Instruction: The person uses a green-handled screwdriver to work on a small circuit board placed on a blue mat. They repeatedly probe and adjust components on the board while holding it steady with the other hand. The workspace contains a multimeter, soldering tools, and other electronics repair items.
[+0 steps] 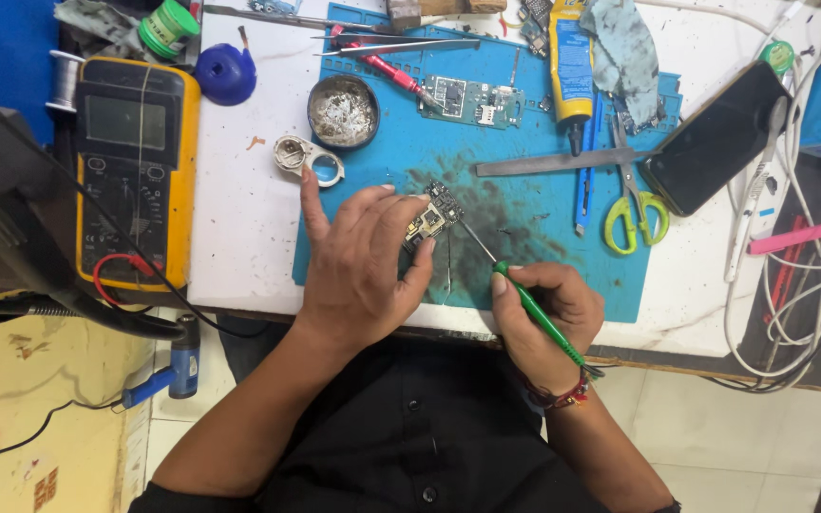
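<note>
My left hand (358, 261) pinches a small dark circuit board (432, 217) and tilts it up off the blue work mat (534, 142). My right hand (548, 318) grips a green-handled screwdriver (536, 313); its thin metal shaft runs up-left and its tip meets the lower right edge of the board. Both hands sit at the near edge of the mat, close together.
A second green circuit board (472, 102), a round tin (343, 111), red-handled tool (387, 68), tweezers, a glue tube (572, 66), yellow-handled scissors (634, 204) and a dark phone (715, 138) lie on or by the mat. A yellow multimeter (135, 171) stands left; white cables (810, 285) coil right.
</note>
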